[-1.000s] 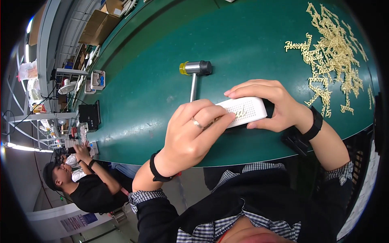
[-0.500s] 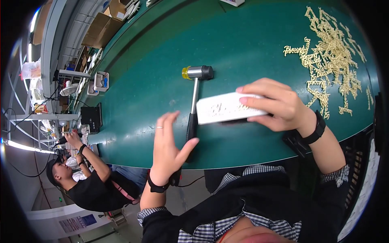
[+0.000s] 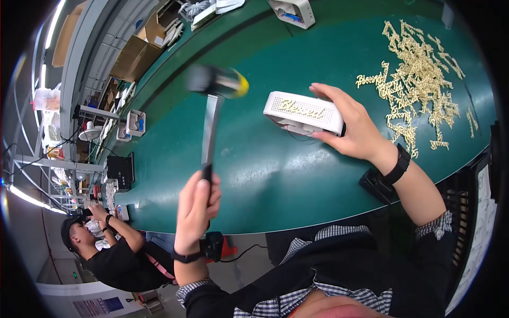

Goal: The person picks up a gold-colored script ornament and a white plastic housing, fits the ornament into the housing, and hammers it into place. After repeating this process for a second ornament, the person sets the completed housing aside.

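My left hand [image 3: 196, 209] is closed around the black grip of a mallet [image 3: 211, 124], raised above the table. One end of the mallet's head is dark, the other yellow, and the head is blurred by motion. To its right, my right hand [image 3: 355, 121] grips the end of a white plastic housing [image 3: 314, 101] with a perforated front. A pale gold script lettering piece [image 3: 301, 109] lies across that perforated face. The housing's open lower side shows a thin dark wire.
A heap of loose gold lettering pieces [image 3: 419, 79] covers the right of the green table [image 3: 249, 159]. Another white housing [image 3: 293, 11] stands at the far edge. White trays [image 3: 135, 123] and a black box [image 3: 119, 172] are at left, near another person [image 3: 114, 252].
My left hand has taken up the mallet from the table and raised it. My right hand has turned the housing, so its lettered face now shows.
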The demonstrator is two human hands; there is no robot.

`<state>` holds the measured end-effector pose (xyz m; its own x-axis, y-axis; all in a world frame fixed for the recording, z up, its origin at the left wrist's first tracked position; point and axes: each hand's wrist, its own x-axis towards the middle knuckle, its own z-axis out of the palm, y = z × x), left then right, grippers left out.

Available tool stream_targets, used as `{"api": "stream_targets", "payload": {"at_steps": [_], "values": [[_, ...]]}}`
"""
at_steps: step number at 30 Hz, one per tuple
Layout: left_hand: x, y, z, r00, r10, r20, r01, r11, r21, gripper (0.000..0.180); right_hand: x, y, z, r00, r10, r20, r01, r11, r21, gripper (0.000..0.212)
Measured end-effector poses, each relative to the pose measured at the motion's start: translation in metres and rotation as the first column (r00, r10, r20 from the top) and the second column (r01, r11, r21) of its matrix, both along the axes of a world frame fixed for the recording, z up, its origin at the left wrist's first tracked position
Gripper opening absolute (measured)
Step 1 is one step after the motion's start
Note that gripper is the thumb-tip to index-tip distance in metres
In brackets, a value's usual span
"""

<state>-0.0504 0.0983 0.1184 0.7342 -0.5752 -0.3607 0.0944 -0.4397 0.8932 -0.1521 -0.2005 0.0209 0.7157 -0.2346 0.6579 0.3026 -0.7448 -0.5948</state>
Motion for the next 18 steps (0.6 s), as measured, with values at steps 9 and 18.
{"api": "stream_targets", "payload": {"at_steps": [9, 18], "values": [[-0.034, -0.003, 0.018, 0.991, -0.126, 0.044, 0.129, 0.989, -0.070, 0.044, 0.001, 0.002, 0.001, 0.982, 0.172, -0.084, -0.151, 0.966, 0.211, 0.068], [-0.036, -0.009, -0.010, 0.980, -0.112, 0.164, 0.142, 0.971, -0.190, 0.044, 0.002, 0.003, -0.002, 0.984, 0.175, -0.041, -0.163, 0.967, 0.196, 0.069]]}}
